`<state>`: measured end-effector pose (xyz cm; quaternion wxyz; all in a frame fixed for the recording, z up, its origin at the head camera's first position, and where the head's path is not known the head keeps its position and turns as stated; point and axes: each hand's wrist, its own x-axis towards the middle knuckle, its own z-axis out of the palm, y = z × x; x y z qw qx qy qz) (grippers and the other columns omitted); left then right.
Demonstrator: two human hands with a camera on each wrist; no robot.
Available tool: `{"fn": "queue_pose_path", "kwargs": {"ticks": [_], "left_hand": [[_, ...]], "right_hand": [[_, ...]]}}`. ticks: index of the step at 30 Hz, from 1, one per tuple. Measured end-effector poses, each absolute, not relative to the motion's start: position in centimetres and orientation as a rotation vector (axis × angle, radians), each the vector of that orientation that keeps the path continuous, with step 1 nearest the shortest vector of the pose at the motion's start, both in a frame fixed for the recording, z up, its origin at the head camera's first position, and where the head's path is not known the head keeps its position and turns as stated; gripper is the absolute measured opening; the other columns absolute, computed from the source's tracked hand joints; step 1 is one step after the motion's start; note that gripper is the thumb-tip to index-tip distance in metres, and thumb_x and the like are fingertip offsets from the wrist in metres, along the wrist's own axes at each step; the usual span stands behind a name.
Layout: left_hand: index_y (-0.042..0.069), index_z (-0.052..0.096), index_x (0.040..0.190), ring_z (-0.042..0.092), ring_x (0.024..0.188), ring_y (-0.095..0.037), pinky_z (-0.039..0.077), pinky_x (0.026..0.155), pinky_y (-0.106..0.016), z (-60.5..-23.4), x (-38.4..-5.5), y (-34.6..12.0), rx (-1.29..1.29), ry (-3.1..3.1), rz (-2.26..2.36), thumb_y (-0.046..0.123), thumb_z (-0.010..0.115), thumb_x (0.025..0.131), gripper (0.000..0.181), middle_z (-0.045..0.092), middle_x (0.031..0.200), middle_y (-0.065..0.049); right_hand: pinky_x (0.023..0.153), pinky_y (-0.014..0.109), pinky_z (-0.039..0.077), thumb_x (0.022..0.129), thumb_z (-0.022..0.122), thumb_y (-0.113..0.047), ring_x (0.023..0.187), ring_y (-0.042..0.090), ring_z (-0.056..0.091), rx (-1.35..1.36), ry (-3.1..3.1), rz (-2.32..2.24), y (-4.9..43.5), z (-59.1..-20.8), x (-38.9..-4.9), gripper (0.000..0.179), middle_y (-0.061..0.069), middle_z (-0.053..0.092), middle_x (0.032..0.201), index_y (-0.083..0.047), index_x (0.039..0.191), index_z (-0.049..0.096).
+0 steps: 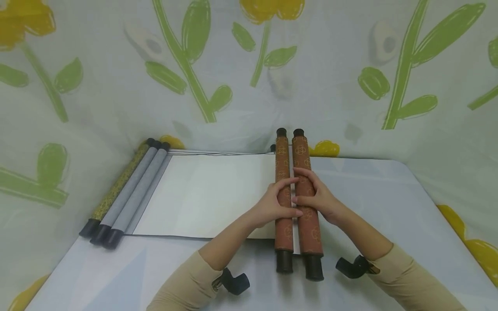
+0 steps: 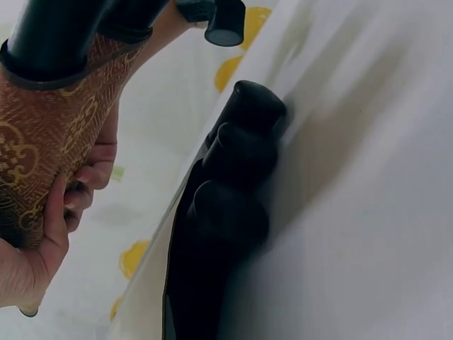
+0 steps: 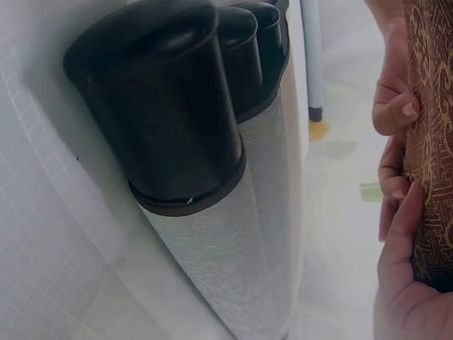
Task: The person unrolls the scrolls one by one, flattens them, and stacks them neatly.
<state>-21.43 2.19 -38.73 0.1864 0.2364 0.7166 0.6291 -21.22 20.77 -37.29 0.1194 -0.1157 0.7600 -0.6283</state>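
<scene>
My left hand [image 1: 272, 205] grips the left of two reddish-brown scroll rolls [image 1: 282, 164], its thumb and a finger reaching across to the right. Around the right brown roll [image 1: 307, 233] my right hand [image 1: 322, 201] curls its fingers and thumb. Both rolls have gold patterns and black end knobs, and stand side by side with a narrow gap. From them a pale sheet [image 1: 206, 194] runs left to grey rolls [image 1: 138, 192]. The left wrist view shows fingers against the patterned brown cloth [image 2: 71, 127]; so does the right wrist view, along the brown roll [image 3: 432, 127].
At the left end lie the two grey rolls and a yellow-green patterned roll [image 1: 120, 181], all with black knobs. Underneath is a pale table [image 1: 373, 190]. A white curtain [image 1: 323, 86] with green leaves and yellow flowers hangs behind. Black devices [image 1: 235, 283] are on both wrists.
</scene>
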Motion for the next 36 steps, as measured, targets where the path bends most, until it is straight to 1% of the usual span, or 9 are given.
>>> {"fn": "queue_pose_path", "kwargs": {"ticks": [4,8,12,14,20,23,28,32,36], "left_hand": [[0.036,0.037,0.142,0.035,0.121,-0.025,0.045,0.088,-0.037,-38.7,-21.3,1.7,0.647,2.032,1.744,0.014,0.076,0.077,0.079,0.024,0.143,-0.013],[0.036,0.038,0.142,0.039,0.115,-0.027,0.046,0.084,-0.038,-38.9,-21.2,1.4,0.599,2.057,1.743,0.01,0.074,0.075,0.08,0.027,0.138,-0.014],[0.035,0.04,0.141,0.039,0.112,-0.027,0.045,0.084,-0.038,-39.1,-21.3,1.1,0.581,2.068,1.78,0.004,0.068,0.074,0.079,0.029,0.135,-0.014],[0.033,0.042,0.141,0.04,0.111,-0.027,0.045,0.084,-0.038,-39.3,-21.3,1.1,0.589,2.078,1.81,0.004,0.067,0.074,0.077,0.031,0.134,-0.015],[0.032,0.048,0.137,0.043,0.116,-0.026,0.045,0.09,-0.042,-39.5,-21.2,1.2,0.572,2.132,1.888,0.018,0.075,0.078,0.066,0.038,0.134,-0.012],[0.034,0.049,0.135,0.042,0.119,-0.026,0.043,0.093,-0.044,-39.4,-21.0,1.1,0.533,2.138,1.889,0.022,0.078,0.077,0.066,0.038,0.136,-0.01],[0.034,0.049,0.135,0.042,0.118,-0.027,0.043,0.093,-0.045,-39.3,-20.9,0.9,0.515,2.153,1.877,0.017,0.078,0.076,0.068,0.038,0.135,-0.011],[0.03,0.049,0.136,0.044,0.111,-0.028,0.046,0.086,-0.041,-39.3,-21.0,0.8,0.515,2.176,1.865,0.008,0.072,0.076,0.068,0.038,0.132,-0.014],[0.028,0.05,0.136,0.042,0.11,-0.028,0.043,0.084,-0.039,-39.4,-20.9,0.5,0.474,2.226,1.867,0.0,0.059,0.074,0.068,0.038,0.134,-0.016]], "right_hand": [[0.084,0.041,0.046,0.081,0.063,-0.004,0.119,0.041,0.036,-0.307,2.253,-1.798,20.7,-37.1,-21.1,0.078,0.02,0.024,0.146,-0.02,0.147,0.024],[0.084,0.043,0.044,0.081,0.061,-0.006,0.119,0.039,0.035,-0.266,2.268,-1.777,20.7,-37.0,-20.9,0.078,0.018,0.02,0.148,-0.022,0.148,0.024],[0.082,0.04,0.043,0.079,0.059,-0.004,0.117,0.037,0.036,-0.215,2.275,-1.83,20.5,-37.0,-20.7,0.077,0.019,0.022,0.146,-0.021,0.147,0.027],[0.082,0.039,0.044,0.079,0.061,-0.005,0.116,0.036,0.038,-0.195,2.298,-1.855,20.2,-37.0,-20.6,0.076,0.018,0.025,0.145,-0.02,0.146,0.029],[0.084,0.037,0.047,0.077,0.076,-0.013,0.114,0.033,0.045,-0.137,2.372,-1.842,19.4,-37.0,-20.6,0.08,0.014,0.034,0.142,-0.021,0.145,0.034],[0.084,0.038,0.047,0.076,0.077,-0.011,0.114,0.033,0.045,-0.138,2.383,-1.823,19.4,-37.1,-20.7,0.081,0.014,0.035,0.142,-0.022,0.144,0.034],[0.081,0.036,0.047,0.075,0.075,-0.006,0.112,0.034,0.045,-0.163,2.393,-1.813,19.5,-37.2,-20.8,0.082,0.016,0.035,0.141,-0.019,0.145,0.033],[0.079,0.036,0.046,0.077,0.071,-0.005,0.111,0.034,0.045,-0.188,2.381,-1.817,19.8,-37.1,-20.8,0.079,0.018,0.032,0.142,-0.019,0.145,0.032],[0.08,0.037,0.045,0.08,0.064,-0.003,0.112,0.035,0.041,-0.2,2.338,-1.829,20.2,-37.2,-20.9,0.075,0.018,0.028,0.144,-0.019,0.146,0.031]]}}
